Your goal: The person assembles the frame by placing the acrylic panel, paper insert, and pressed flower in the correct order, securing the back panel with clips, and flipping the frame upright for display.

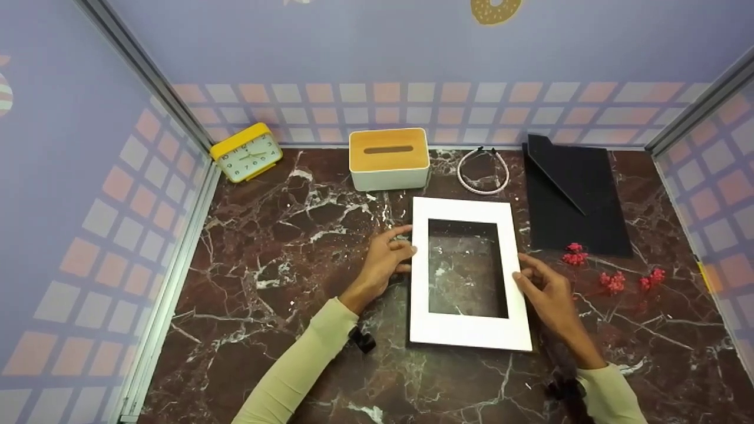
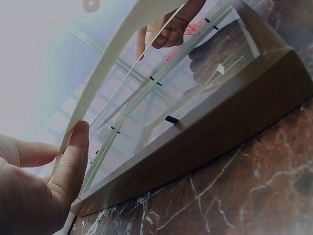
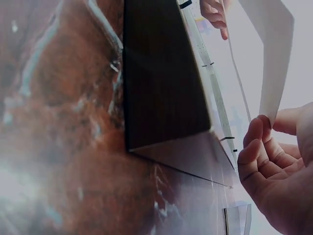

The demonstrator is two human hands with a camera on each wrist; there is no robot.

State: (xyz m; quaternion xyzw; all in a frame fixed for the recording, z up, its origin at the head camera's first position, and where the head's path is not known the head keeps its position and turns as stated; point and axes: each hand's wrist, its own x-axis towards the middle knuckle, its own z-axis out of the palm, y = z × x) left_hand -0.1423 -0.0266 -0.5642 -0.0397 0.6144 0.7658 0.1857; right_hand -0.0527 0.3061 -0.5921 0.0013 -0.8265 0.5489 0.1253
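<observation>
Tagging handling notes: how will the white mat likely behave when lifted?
The white mat is probably light, being thin with a wide cut-out. It likely flexes: its edge looks bowed in the left wrist view. Its narrow borders might crease if pinched hard.

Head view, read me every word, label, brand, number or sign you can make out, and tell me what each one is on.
"10" on the yellow clock
"12" on that clock
"2" on that clock
"4" on that clock
"6" on that clock
"7" on that clock
"8" on that clock
The clock's other markings are too small or blurred to read surely. I see no other readable text.
</observation>
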